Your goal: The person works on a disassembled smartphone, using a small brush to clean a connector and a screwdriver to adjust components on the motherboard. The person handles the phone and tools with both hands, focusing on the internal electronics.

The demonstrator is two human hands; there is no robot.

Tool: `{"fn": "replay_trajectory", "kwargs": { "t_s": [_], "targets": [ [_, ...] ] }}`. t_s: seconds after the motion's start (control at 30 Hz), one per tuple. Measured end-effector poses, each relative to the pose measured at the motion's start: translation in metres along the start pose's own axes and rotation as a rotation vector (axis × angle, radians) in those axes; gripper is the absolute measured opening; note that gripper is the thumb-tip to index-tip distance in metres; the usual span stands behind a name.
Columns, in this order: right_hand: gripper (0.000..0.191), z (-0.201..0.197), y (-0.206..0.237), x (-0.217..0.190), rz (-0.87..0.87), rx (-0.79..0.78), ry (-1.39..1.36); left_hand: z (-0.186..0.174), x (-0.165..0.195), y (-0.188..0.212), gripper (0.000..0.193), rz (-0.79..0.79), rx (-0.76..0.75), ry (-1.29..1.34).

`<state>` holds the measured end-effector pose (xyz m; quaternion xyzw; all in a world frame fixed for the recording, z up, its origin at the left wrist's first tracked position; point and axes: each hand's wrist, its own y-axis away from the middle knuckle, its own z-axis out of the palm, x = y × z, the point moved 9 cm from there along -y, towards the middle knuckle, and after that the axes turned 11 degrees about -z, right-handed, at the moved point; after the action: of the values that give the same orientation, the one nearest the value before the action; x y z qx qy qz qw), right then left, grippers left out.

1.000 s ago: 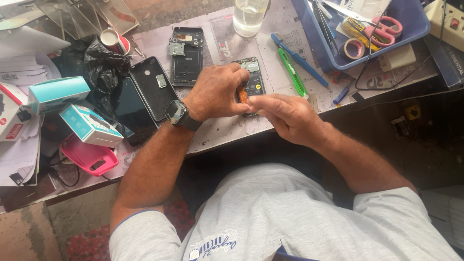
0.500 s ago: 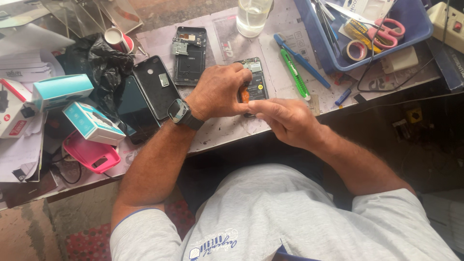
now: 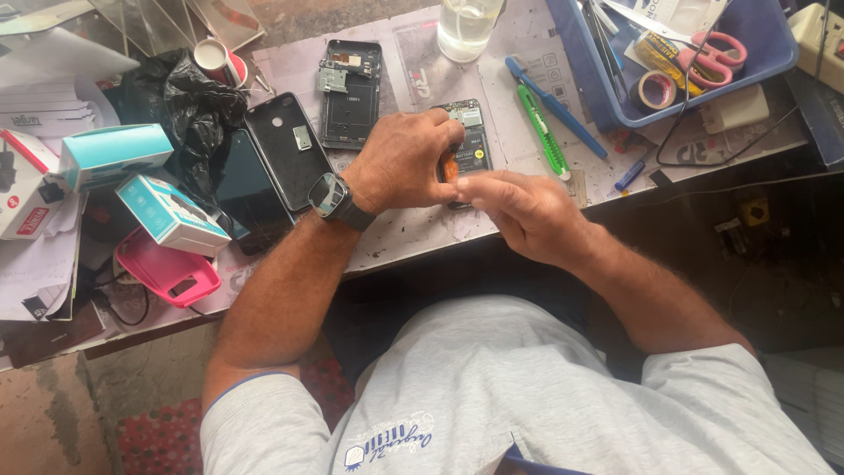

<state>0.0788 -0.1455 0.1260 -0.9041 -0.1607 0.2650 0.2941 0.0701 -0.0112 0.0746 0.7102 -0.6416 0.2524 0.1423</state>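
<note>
1. The opened phone (image 3: 470, 145) lay face down on the worktop (image 3: 413, 233), near its front edge, internals exposed, where both hands could reach it.
2. The left hand (image 3: 400, 163) was pressed over the phone's left side, fingers curled onto it, evidently to pin it flat and stop it sliding.
3. The right hand (image 3: 519, 207) sat at the phone's 5 o'clock, fingertips drawn together at its lower end; whether they pinched a small part or tool could not be told.
4. A detached black back cover (image 3: 281, 149) and a second stripped phone frame (image 3: 352, 92) lay at the phone's 9 to 10 o'clock, set clear of the hands.
5. A green utility knife (image 3: 542, 132) and blue tool (image 3: 554, 105) rested at 2 o'clock, within the right hand's reach.
</note>
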Motion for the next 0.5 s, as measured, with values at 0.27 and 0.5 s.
{"fn": "replay_trajectory", "kwargs": {
  "t_s": [0.27, 0.5],
  "targets": [
    [0.04, 0.0037, -0.0012, 0.0012, 0.025, -0.045, -0.065, -0.0006, -0.0014, 0.0008, 0.055, 0.028, 0.037, -0.008],
    [0.04, 0.0051, -0.0058, 0.0003, 0.062, -0.053, -0.083, -0.0045, -0.0028, 0.0037, 0.057, 0.032, 0.061, -0.023]
  ]
}}
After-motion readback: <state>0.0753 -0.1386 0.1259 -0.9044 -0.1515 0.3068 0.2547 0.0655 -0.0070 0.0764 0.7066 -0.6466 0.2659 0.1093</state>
